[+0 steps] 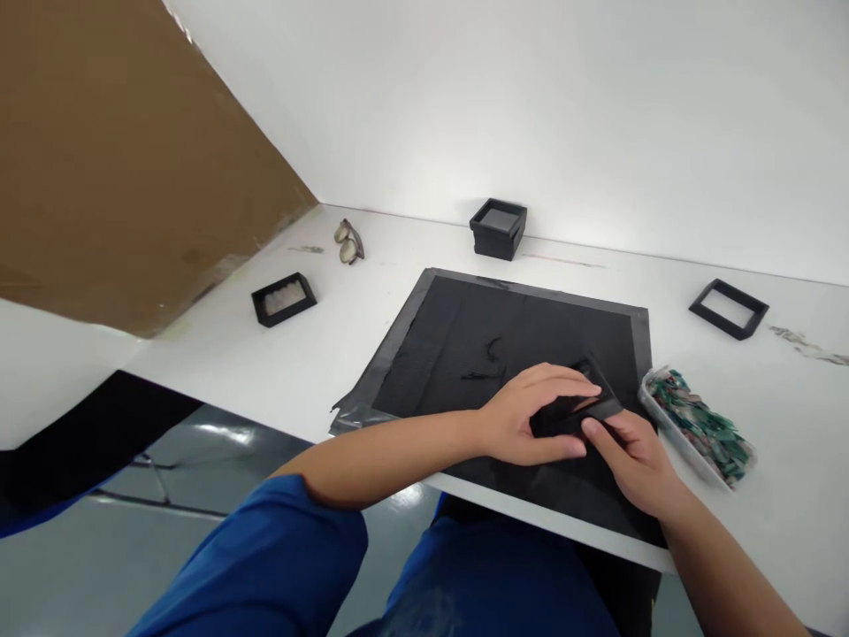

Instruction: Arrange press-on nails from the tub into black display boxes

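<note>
Both of my hands meet over a black mat [457,345] on a white table [663,283]. My left hand [527,416] grips a small black square frame [576,407] from the left, fingers over its top and thumb below. My right hand [633,456] holds the same frame from the right, thumb on its near edge. The frame is tilted and partly hidden by my fingers. A few dark scraps [492,349] lie on the mat beyond my hands.
A clear tray of green pieces [699,426] sits right of the mat. An empty black frame [728,307] lies far right, a black box [499,227] at the back, another filled black frame [284,298] and glasses [348,241] at left. Brown cardboard [119,150] leans at left.
</note>
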`<state>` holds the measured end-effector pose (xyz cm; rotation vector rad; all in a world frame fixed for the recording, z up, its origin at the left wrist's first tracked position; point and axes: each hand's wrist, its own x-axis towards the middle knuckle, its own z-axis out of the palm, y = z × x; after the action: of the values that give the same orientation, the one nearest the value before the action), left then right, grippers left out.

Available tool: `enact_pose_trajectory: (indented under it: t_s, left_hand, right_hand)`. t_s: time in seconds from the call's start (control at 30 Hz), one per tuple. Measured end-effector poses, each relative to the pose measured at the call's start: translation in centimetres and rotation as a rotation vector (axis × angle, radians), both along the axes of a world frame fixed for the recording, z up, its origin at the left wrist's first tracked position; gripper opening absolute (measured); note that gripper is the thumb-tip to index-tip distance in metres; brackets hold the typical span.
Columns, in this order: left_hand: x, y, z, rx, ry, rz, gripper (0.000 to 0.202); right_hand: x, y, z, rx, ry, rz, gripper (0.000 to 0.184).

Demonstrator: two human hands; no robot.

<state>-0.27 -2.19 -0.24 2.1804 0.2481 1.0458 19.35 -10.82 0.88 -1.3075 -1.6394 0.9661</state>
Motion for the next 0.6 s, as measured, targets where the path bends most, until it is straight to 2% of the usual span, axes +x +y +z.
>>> enact_pose_trajectory:
  t_s: [0.07, 0.13, 0.2, 0.3, 0.4, 0.5, 0.6]
  left_hand:
    - [0.0, 0.5, -0.4, 0.079, 0.035, -0.034, 0.093]
    - [0.1, 0.9, -0.9, 0.132, 0.098, -0.115, 0.114]
    - [0.2, 1.2, -1.3, 0.146, 0.137, -0.164, 0.127]
    - [0.2, 1.3, -1.5, 0.122, 0.137, -0.157, 0.140]
    - [0.3, 1.4, -1.1, 0.066, 0.202, -0.172, 0.136]
    - [0.4, 1.7, -0.6, 0.017, 0.269, -0.158, 0.124]
    - [0.4, 1.9, -0.3, -0.016, 0.255, -0.169, 0.116]
  right_hand:
    - [-0.7, -0.1, -0.1, -0.040, 0.039, 0.037, 0.033]
    - [-1.3, -0.3, -0.4, -0.072, 0.088, 0.062, 0.033]
    - [-1.7, -0.3, -0.7, -0.097, 0.138, 0.084, 0.035]
    - [-1.9, -0.3, -1.1, -0.128, 0.188, 0.103, 0.032]
    - [-1.8, -0.2, -1.3, -0.157, 0.207, 0.082, 0.026]
    - [-1.7, 0.3, -1.3, -0.196, 0.233, 0.053, 0.030]
    - [-1.6, 0.9, -1.5, -0.252, 0.265, 0.049, 0.035]
